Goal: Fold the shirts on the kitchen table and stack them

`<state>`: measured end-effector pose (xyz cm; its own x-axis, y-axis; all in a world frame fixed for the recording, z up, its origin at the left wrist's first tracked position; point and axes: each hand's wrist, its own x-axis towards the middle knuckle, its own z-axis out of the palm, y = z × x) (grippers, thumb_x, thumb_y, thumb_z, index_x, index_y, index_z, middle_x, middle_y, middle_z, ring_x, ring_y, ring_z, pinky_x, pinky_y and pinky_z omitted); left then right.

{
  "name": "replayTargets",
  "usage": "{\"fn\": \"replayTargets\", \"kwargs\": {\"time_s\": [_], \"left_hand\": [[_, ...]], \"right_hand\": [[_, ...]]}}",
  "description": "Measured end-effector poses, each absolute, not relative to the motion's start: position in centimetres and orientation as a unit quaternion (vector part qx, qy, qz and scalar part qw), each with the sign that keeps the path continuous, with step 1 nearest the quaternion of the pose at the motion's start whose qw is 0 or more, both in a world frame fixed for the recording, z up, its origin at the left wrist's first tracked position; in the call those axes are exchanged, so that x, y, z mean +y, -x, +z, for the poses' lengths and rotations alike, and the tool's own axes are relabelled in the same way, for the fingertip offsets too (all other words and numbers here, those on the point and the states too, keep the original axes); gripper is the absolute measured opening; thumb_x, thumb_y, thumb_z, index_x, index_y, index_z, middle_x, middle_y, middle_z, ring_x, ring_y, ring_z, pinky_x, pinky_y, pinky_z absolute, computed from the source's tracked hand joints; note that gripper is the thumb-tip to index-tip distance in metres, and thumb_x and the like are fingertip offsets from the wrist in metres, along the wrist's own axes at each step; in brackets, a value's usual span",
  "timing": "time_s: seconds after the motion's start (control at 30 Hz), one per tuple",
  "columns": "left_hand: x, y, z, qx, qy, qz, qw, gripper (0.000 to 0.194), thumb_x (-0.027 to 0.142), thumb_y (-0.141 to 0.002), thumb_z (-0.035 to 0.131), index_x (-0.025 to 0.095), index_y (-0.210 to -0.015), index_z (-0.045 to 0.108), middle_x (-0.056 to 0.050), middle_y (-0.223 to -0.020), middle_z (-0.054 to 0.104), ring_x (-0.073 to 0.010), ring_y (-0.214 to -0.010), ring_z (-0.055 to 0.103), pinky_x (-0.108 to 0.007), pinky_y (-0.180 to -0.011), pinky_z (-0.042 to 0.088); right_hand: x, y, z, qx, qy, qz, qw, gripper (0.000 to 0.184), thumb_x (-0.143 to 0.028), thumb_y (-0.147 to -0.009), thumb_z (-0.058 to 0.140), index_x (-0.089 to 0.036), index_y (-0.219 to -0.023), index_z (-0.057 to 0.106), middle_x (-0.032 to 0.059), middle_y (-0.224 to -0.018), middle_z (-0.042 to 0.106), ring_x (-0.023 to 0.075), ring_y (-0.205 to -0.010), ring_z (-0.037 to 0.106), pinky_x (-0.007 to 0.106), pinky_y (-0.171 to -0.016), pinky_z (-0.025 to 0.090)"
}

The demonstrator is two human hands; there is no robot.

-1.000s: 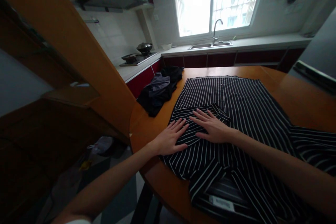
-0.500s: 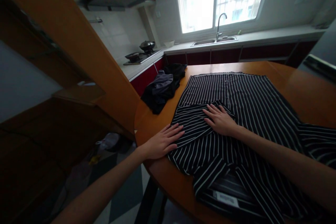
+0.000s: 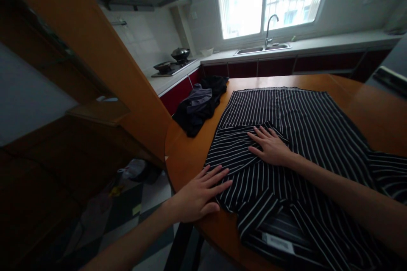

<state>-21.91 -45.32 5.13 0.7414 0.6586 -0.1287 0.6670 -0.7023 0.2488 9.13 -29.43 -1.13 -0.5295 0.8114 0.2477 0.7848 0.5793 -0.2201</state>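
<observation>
A black shirt with white stripes (image 3: 305,123) lies spread on the wooden table, its collar and white label toward me. One sleeve is folded inward over the body on the left; the other sleeve stretches out to the right. My left hand (image 3: 199,194) rests at the shirt's left edge near the shoulder, fingers spread, partly over the table rim. Flat on the folded sleeve lies my right hand (image 3: 269,146), its fingers apart. Neither hand grips the cloth.
A dark heap of clothes (image 3: 200,103) sits at the left back of the round-edged table (image 3: 181,148). Behind are a stove with a lidded pan (image 3: 180,53), a sink (image 3: 262,48) and a counter. A wooden post (image 3: 127,80) rises at the left.
My left hand has slid off the folded sleeve to the shirt's left edge and then toward me. My right hand has stayed on the sleeve, shifting slightly. The view has turned a little left.
</observation>
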Motion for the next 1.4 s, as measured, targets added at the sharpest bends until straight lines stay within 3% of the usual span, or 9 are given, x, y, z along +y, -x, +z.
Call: {"fn": "replayTargets", "kwargs": {"time_s": [0.27, 0.37, 0.5, 0.63, 0.73, 0.83, 1.07, 1.17, 1.4], "left_hand": [[-46.2, 23.5, 6.5, 0.337, -0.926, -0.03, 0.17, 0.054, 0.054, -0.098, 0.053, 0.05, -0.15, 0.037, 0.007, -0.166, 0.01, -0.0326, -0.154, 0.011, -0.058, -0.124, 0.01], [-45.4, 24.2, 8.5, 0.316, -0.928, -0.014, 0.198, 0.045, 0.059, -0.101, 0.04, 0.051, -0.145, 0.046, 0.01, -0.165, 0.017, -0.0306, -0.154, 0.011, -0.058, -0.124, 0.007], [-41.4, 24.1, 11.7, 0.342, -0.906, 0.126, 0.213, 0.058, 0.057, -0.106, 0.016, 0.035, -0.151, 0.045, 0.001, -0.161, 0.036, -0.0248, -0.151, 0.026, -0.05, -0.125, 0.015], [-34.4, 20.3, 12.2, 0.391, -0.866, 0.281, 0.138, 0.045, 0.037, -0.107, 0.034, 0.021, -0.143, 0.054, -0.007, -0.153, 0.049, -0.0232, -0.144, 0.041, -0.046, -0.122, 0.029], [-30.1, 15.6, 9.6, 0.405, -0.866, 0.277, 0.1, 0.042, 0.016, -0.1, 0.037, 0.012, -0.136, 0.059, -0.012, -0.147, 0.055, -0.022, -0.141, 0.046, -0.04, -0.12, 0.033], [-28.3, 11.7, 5.5, 0.416, -0.887, 0.186, 0.077, 0.049, 0.007, -0.092, 0.038, 0.01, -0.137, 0.057, -0.014, -0.149, 0.052, -0.0238, -0.143, 0.042, -0.042, -0.121, 0.032], [-29.1, 10.2, 0.2, 0.436, -0.889, 0.122, 0.064, 0.054, 0.028, -0.104, 0.032, 0.012, -0.156, 0.032, -0.012, -0.162, 0.032, -0.0253, -0.152, 0.024, -0.048, -0.123, 0.021], [-29.4, 10.3, 0.6, 0.429, -0.896, 0.1, 0.045, 0.059, 0.043, -0.105, 0.033, 0.015, -0.157, 0.03, -0.01, -0.164, 0.029, -0.0255, -0.153, 0.021, -0.049, -0.124, 0.018], [-29.6, 10.3, 1.1, 0.42, -0.904, 0.072, 0.012, 0.067, 0.063, -0.1, 0.036, 0.026, -0.156, 0.037, -0.006, -0.165, 0.025, -0.0313, -0.153, 0.018, -0.056, -0.122, 0.02]], "right_hand": [[-29.4, -9.2, -1.2, -0.874, 0.453, 0.046, 0.167, 0.074, -0.072, -0.094, 0.037, -0.027, -0.153, 0.043, 0.0108, -0.162, 0.032, 0.0371, -0.151, 0.022, 0.061, -0.12, 0.017], [-29.4, -9.2, -1.2, -0.875, 0.453, 0.047, 0.167, 0.074, -0.073, -0.094, 0.037, -0.028, -0.153, 0.044, 0.0099, -0.162, 0.032, 0.0367, -0.15, 0.023, 0.06, -0.12, 0.017], [-29.6, -9.1, -1.0, -0.875, 0.454, 0.042, 0.165, 0.074, -0.072, -0.094, 0.037, -0.027, -0.152, 0.045, 0.0106, -0.162, 0.033, 0.0363, -0.15, 0.024, 0.06, -0.12, 0.018], [-29.7, -9.1, -0.7, -0.877, 0.454, 0.032, 0.154, 0.074, -0.072, -0.095, 0.035, -0.025, -0.152, 0.045, 0.0129, -0.161, 0.033, 0.0366, -0.15, 0.025, 0.06, -0.12, 0.019], [-29.7, -9.0, -0.7, -0.877, 0.455, 0.027, 0.151, 0.074, -0.069, -0.096, 0.036, -0.024, -0.154, 0.041, 0.0135, -0.161, 0.033, 0.0361, -0.15, 0.026, 0.059, -0.119, 0.021], [-29.6, -9.0, -0.7, -0.875, 0.458, 0.025, 0.157, 0.076, -0.063, -0.096, 0.04, -0.019, -0.157, 0.034, 0.0145, -0.161, 0.034, 0.0347, -0.15, 0.025, 0.058, -0.12, 0.021], [-29.6, -8.5, -0.1, -0.869, 0.475, 0.04, 0.136, 0.066, -0.041, -0.099, 0.034, -0.006, -0.155, 0.035, 0.017, -0.161, 0.032, 0.0284, -0.151, 0.024, 0.05, -0.123, 0.016], [-29.3, -8.5, 0.1, -0.851, 0.506, 0.043, 0.131, 0.059, -0.031, -0.101, 0.026, -0.006, -0.152, 0.041, 0.0159, -0.161, 0.033, 0.0256, -0.152, 0.023, 0.049, -0.123, 0.014], [-27.9, -10.2, 0.5, -0.798, 0.584, 0.062, 0.135, 0.059, -0.039, -0.103, 0.03, -0.01, -0.153, 0.039, 0.0134, -0.163, 0.03, 0.0286, -0.152, 0.022, 0.054, -0.121, 0.018]]}}
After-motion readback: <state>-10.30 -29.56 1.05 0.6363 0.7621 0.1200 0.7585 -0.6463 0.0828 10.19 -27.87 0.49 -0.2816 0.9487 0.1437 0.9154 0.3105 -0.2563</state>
